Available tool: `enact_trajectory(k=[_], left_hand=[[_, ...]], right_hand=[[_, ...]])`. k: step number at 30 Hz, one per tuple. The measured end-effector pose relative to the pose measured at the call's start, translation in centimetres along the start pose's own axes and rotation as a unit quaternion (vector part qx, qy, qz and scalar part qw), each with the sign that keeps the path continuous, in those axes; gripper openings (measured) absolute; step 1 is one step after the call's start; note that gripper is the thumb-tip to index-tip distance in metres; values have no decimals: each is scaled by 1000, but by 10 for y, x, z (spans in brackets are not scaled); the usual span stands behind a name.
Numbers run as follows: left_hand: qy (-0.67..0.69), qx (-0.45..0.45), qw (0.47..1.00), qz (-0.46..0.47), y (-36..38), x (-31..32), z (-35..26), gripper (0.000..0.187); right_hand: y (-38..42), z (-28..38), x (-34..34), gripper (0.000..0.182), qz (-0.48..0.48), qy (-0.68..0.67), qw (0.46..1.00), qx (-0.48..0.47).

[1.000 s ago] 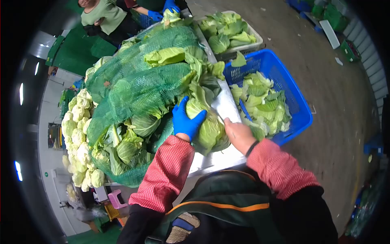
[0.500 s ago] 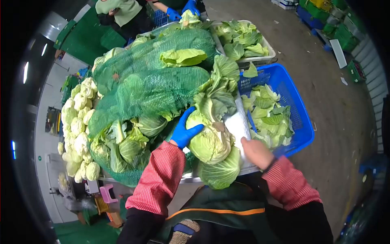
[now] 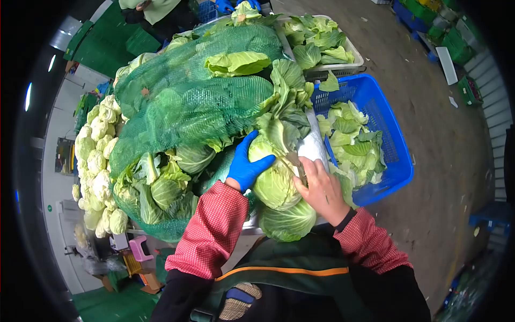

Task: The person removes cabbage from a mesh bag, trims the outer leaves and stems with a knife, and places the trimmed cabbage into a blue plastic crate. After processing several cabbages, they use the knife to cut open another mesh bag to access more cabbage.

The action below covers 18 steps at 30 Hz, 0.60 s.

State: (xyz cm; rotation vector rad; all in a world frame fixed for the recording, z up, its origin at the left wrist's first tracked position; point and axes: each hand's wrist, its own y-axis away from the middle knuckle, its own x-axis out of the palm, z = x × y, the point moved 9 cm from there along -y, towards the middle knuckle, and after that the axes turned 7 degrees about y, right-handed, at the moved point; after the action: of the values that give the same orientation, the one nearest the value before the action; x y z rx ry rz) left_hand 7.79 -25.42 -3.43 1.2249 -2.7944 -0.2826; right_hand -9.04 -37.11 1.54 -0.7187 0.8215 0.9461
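Observation:
A pale green cabbage (image 3: 274,185) lies on the table's near edge, its loose outer leaves (image 3: 287,129) spread above it. My left hand (image 3: 250,163), in a blue glove, presses on the cabbage's left side with thumb and fingers apart. My bare right hand (image 3: 322,188) is closed at the cabbage's right side, by the stem; what its fingers hold is too small to make out. A large green leaf (image 3: 288,220) sits below the cabbage. Green mesh sacks (image 3: 198,115) of cabbages lie to the left.
At the right, a blue basket (image 3: 394,145) holds loose leaves; behind it stands a white crate (image 3: 357,61) with more leaves. Trimmed pale cabbages (image 3: 99,161) are piled at the far left. Another person's blue-gloved hands (image 3: 225,6) are at the top.
My right hand has moved up and left to the cabbage's stem. The cabbage has turned slightly under my left hand. The whole view has shifted a little.

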Motion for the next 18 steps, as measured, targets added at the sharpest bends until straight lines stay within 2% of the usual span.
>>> enact_trajectory(k=[4, 7, 8, 12, 15, 16, 17, 18], left_hand=[[-154, 77, 984, -37, 6, 5, -7, 95], [-230, 89, 967, -56, 13, 20, -24, 97], [-240, 108, 963, -53, 12, 18, -21, 98], [-274, 140, 951, -33, 29, 34, -34, 93], [-258, 203, 945, 21, 48, 39, -43, 95], [-233, 231, 944, 44, 57, 30, -41, 95], [-208, 257, 941, 67, 67, 21, -36, 94], [-146, 228, 960, 65, 72, 6, -23, 96]], right_hand=[[-10, -3, -5, 43, -40, 106, 993, -20], [-30, -21, 10, 37, -32, 87, 996, 3], [-36, -30, 8, 36, -35, 55, 997, 36], [-49, -81, 13, 40, 89, -77, 985, 130], [-49, -160, 64, 43, 49, -262, 955, 128], [-38, -154, 49, 43, 91, -259, 938, 210], [-28, -157, 53, 43, 92, -294, 920, 242], [-16, -162, 60, 43, 94, -328, 898, 277]])
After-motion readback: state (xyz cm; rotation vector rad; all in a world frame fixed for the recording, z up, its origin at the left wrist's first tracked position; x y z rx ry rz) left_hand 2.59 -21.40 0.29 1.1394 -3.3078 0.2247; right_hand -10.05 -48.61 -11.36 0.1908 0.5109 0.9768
